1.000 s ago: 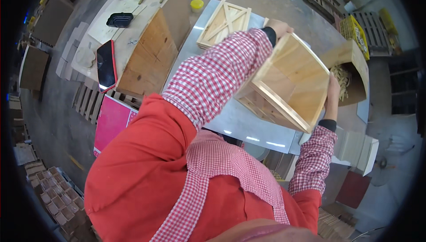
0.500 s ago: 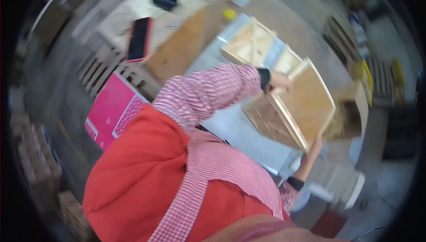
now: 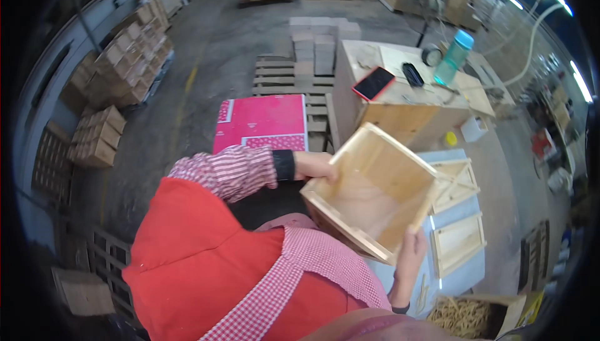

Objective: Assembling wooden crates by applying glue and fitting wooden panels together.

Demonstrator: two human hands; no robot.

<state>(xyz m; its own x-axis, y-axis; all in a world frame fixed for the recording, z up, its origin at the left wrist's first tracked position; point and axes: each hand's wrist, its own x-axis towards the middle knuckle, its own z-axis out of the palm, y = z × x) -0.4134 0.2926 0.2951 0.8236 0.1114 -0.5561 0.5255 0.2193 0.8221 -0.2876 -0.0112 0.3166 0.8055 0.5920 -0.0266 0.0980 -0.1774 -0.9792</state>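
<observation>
Between my two hands is an open wooden box (image 3: 369,200) of pale boards, raised and tilted, its hollow inside facing up. My left hand (image 3: 317,166) grips the box's left upper side, with the fingertips partly hidden by the wall. Around the lower right corner, my right hand (image 3: 411,255) is closed on the rim. A wooden panel with crossed slats (image 3: 454,185) and a framed wooden panel (image 3: 459,244) lie on the grey-blue worktop (image 3: 451,153), right of the box.
A pink carton (image 3: 269,116) lies ahead-left, beside a wooden pallet (image 3: 322,98). Ahead-right, a wooden bench carries a red-edged phone (image 3: 374,83) and a teal bottle (image 3: 454,58). A carton of thin wooden pieces (image 3: 459,316) stands at the lower right. Stacked cartons (image 3: 128,60) are at left.
My body and view have turned left. Both hands have carried the box off the worktop area toward the pink carton, and its inside now faces up more.
</observation>
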